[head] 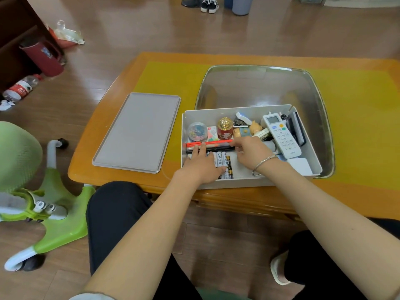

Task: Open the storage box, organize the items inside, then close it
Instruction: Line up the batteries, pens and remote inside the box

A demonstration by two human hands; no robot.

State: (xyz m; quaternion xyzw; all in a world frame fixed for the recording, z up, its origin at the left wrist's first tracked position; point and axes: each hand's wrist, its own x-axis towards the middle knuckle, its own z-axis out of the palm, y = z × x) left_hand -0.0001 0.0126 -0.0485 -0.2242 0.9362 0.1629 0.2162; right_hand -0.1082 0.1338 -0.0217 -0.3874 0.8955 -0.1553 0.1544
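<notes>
You are seated at a low wooden table (104,135) with a yellow mat (164,79) on it, looking down at your two bare forearms reaching into an open white storage box (255,182). The box sits on the near edge of the table, in front of your knees. Its flat grey lid (136,133) lies off the box, just to its left on the table.

Your left hand (200,162) lies flat, fingers straight and together, pressing down on a row of batteries (224,163) at the box's near left; its fingertips touch a red pen (214,143) and a black pen (218,149) that lie side by side across the box. It grips nothing. Your right hand (251,151), with a silver bracelet (263,164) at the wrist, has its fingers bent down onto the right ends of those pens; whether it pinches them or only touches them cannot be told.

Behind the pens stand a round clear tub of coloured clips (197,131) and a red jar with a gold cap (225,128). A white remote control (282,135) leans along the right side, beside a dark flat device (297,131) against the right wall.

A green ride-on toy (58,215) stands on the wooden floor to your left.
</notes>
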